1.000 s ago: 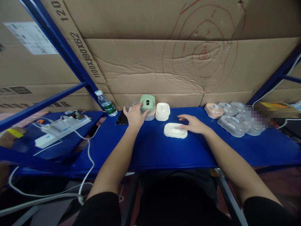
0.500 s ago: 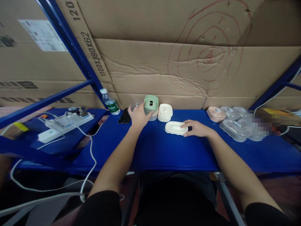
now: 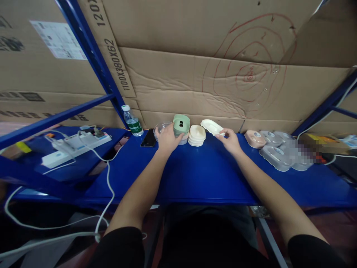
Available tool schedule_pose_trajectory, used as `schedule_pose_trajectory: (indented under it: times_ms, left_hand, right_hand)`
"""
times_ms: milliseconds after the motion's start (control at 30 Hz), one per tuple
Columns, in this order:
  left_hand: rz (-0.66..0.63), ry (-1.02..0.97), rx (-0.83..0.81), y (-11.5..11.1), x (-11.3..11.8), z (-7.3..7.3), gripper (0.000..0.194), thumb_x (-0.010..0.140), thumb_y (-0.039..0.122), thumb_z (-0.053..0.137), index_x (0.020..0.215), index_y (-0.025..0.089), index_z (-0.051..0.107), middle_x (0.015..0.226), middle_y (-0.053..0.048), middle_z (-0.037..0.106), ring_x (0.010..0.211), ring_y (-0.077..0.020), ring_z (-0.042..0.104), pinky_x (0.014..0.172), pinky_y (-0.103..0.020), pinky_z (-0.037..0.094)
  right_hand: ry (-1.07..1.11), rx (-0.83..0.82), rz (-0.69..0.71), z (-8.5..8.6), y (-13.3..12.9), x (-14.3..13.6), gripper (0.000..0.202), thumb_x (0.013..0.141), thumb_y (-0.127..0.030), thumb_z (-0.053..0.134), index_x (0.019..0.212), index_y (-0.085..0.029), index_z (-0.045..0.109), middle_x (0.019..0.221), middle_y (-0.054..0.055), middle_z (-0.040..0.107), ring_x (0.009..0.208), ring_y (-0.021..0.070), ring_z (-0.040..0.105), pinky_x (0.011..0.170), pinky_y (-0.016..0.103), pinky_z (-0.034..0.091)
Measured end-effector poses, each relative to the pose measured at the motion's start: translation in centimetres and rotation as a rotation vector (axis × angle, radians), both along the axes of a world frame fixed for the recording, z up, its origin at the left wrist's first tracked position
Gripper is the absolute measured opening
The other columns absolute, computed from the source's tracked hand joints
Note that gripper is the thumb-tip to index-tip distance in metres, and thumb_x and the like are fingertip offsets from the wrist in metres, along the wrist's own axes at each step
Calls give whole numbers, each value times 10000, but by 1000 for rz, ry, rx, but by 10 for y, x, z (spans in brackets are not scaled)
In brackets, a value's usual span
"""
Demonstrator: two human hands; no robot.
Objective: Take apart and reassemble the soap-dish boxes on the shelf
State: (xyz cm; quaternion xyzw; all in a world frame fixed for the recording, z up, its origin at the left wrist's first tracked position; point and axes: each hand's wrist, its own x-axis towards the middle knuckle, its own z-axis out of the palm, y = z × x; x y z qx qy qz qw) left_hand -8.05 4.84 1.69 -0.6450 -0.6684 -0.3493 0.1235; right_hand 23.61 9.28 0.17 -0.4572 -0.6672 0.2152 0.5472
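A cream oval dish-like plastic piece (image 3: pixel 212 127) is tilted up off the tabletop near the cardboard. My right hand (image 3: pixel 232 142) pinches its right end between thumb and fingers. A green rounded plastic lid with a dark slot (image 3: pixel 181 123) tops a stack with paler layers below. My left hand (image 3: pixel 167 138) is at the lid's left and front edges, thumb in front, index finger on the side; its other fingers are partly hidden beside a clear round bowl (image 3: pixel 161 127). A short stack of cream square lids (image 3: pixel 197 134) stands just right of the green one.
Left of the bowl are a black phone (image 3: pixel 148 138) and a water bottle (image 3: pixel 133 122). Several lidded containers (image 3: pixel 276 156) sit at the right of the blue table (image 3: pixel 200 182). A power strip (image 3: pixel 75 149) with cables lies left. Cardboard (image 3: pixel 178 82) walls the back.
My right hand has lifted the cream oval piece from the tabletop and carried it away from me, toward the cardboard, tilting it. My left hand stays at the green lid. The view shifted slightly.
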Motion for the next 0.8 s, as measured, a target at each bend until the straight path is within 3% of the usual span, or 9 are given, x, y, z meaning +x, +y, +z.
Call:
schedule_pose_trajectory:
  times_ms: [167,367,567,667,800]
  left_hand:
    - [-7,2,7,1,0,-1,643,911,565,599,1416,169,545,1357,-203,678,1275,-422,615,1214,-671,166]
    - [-7,19,36,0,0,-1,623,926,584,578,1405,184,564,1358,-189,686,1259,-414,625,1204,-667,194]
    - [-8,7,31,0,0,0,613,926,588,578,1396,194,573,1362,-183,682,1279,-411,611,1219,-650,190]
    - [-8,1,15,0,0,0,621,920,593,586,1398,196,571,1367,-175,680,1293,-412,598,1228,-651,176]
    - [1,2,1,0,0,0,619,920,582,585,1407,200,564,1396,-167,665,1308,-406,585,1237,-649,161]
  right_hand:
    - [-98,-11,-142,1,6,-59,424,818,-612,687,977,-220,651,1085,120,655,1143,310,598,1027,495,489]
    - [-143,-105,-196,-11,0,-119,787,844,-670,655,1409,-147,488,1464,245,474,1441,378,430,1151,543,415]
    - [-184,-80,-61,-32,-2,-118,934,932,-704,508,1609,-128,224,1695,258,199,1599,382,177,1235,596,306]
    - [-179,-59,-45,-39,4,-111,939,917,-697,535,1617,-160,216,1696,238,233,1601,380,180,1241,627,285]
    - [-121,-46,-9,-42,8,-110,995,861,-673,614,1605,-129,239,1646,252,350,1547,377,326,1241,597,308]
